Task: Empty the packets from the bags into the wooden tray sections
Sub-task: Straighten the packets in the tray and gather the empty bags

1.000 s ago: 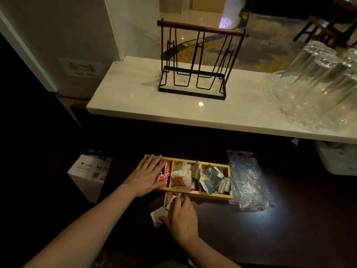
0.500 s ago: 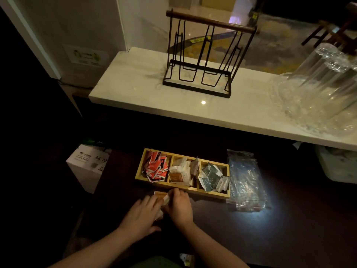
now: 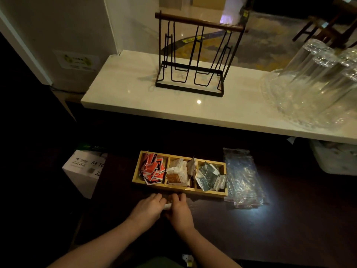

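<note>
A wooden tray (image 3: 179,188) with three sections lies on the dark table. Red packets (image 3: 152,169) fill its left section, white and brown packets (image 3: 178,173) the middle one, dark green packets (image 3: 209,176) the right one. Flat clear plastic bags (image 3: 242,176) lie just right of the tray. My left hand (image 3: 147,208) and my right hand (image 3: 179,209) meet on the table just in front of the tray, fingers curled around a few loose white packets (image 3: 167,206), most of them hidden beneath the hands.
A white A4 paper box (image 3: 85,169) stands left of the table. Behind and above runs a pale marble counter (image 3: 135,93) with a black wire rack (image 3: 195,55) and upturned clear glasses (image 3: 316,82) on a glass plate. A white bin (image 3: 336,159) is at right.
My left hand left the tray's red section and came down beside my right hand at the loose packets in front of the tray. The hands have closed together over them.
</note>
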The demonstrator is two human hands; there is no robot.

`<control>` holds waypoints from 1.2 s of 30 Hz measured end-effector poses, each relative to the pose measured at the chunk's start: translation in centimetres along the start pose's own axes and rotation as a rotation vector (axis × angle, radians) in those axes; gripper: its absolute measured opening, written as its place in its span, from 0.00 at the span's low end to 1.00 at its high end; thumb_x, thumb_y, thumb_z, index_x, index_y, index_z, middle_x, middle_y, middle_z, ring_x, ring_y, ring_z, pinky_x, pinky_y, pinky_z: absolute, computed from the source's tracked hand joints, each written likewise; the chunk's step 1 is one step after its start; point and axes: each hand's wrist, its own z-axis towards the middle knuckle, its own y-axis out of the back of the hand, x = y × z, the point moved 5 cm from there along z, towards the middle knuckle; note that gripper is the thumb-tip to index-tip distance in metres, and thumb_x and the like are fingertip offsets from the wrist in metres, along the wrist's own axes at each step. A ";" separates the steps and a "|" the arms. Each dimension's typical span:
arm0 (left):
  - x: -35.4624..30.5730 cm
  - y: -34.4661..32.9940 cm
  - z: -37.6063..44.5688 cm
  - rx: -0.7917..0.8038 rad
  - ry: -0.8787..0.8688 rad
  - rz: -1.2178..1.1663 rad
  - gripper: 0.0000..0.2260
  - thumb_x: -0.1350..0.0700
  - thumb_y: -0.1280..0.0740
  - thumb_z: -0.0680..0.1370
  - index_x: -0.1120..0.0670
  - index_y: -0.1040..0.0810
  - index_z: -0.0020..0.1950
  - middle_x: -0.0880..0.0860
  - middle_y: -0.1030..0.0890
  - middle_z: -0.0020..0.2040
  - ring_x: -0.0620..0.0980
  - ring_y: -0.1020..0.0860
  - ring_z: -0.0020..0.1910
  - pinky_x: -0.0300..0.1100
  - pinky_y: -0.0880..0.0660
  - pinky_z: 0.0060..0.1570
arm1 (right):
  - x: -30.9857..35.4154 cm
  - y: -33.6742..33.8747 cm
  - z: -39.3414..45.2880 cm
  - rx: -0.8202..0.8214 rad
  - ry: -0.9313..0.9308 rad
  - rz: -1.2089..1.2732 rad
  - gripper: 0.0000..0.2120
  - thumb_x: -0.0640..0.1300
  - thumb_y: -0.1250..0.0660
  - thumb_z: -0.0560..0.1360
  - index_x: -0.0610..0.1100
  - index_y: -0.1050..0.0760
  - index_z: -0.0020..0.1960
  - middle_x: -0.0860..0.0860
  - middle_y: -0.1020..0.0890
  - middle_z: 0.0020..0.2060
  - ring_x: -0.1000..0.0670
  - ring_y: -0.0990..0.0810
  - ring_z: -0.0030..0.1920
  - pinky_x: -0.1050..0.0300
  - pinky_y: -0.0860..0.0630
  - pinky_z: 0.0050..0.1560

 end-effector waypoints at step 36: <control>2.6 7.2 5.6 -0.448 0.099 0.015 0.24 0.44 0.50 0.79 0.50 0.39 0.74 0.53 0.40 0.77 0.52 0.44 0.76 0.57 0.43 0.72 | 2.5 12.1 4.7 -0.598 0.104 -0.274 0.21 0.58 0.43 0.77 0.47 0.30 0.64 0.46 0.26 0.60 0.45 0.28 0.59 0.50 0.29 0.59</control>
